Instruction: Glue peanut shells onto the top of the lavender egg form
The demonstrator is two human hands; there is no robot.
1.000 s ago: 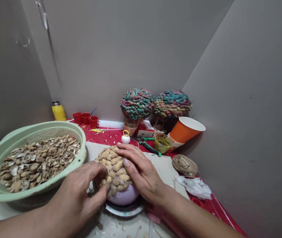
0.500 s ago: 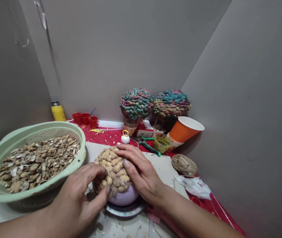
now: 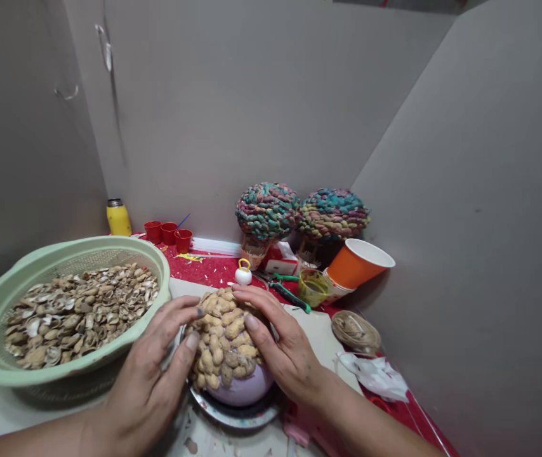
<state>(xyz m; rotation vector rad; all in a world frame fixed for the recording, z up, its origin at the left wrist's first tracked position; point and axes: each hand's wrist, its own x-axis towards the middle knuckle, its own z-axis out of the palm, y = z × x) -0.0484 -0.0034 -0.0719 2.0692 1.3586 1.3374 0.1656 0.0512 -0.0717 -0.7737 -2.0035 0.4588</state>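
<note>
A round, smooth lilac balloon-like ball (image 3: 242,388) sits in a shallow metal dish (image 3: 233,419) on the pale board. Peanut shells (image 3: 223,336) cover its top and the side toward me, leaving a lilac strip bare at the lower right. My left hand (image 3: 157,355) cups the ball's left side, its fingertips and thumb against the shells and spread apart. From the right, my right hand (image 3: 283,343) curves over the ball, with fingers on the top and thumb on the shells. Between my hands the shelled face shows plainly.
On the left stands a green colander (image 3: 164,273) of shell halves. Behind are a yellow bottle (image 3: 118,219), red cups (image 3: 184,241) and two colourful shell-covered balls (image 3: 268,212). Pliers (image 3: 290,297), an orange paper cup (image 3: 347,266), twine (image 3: 355,331) and white plastic (image 3: 378,376) lie right.
My left fingers have shifted from pinching at the ball's lower left edge to resting higher on its left side. My right hand stays on the ball. The camera view has tilted slightly.
</note>
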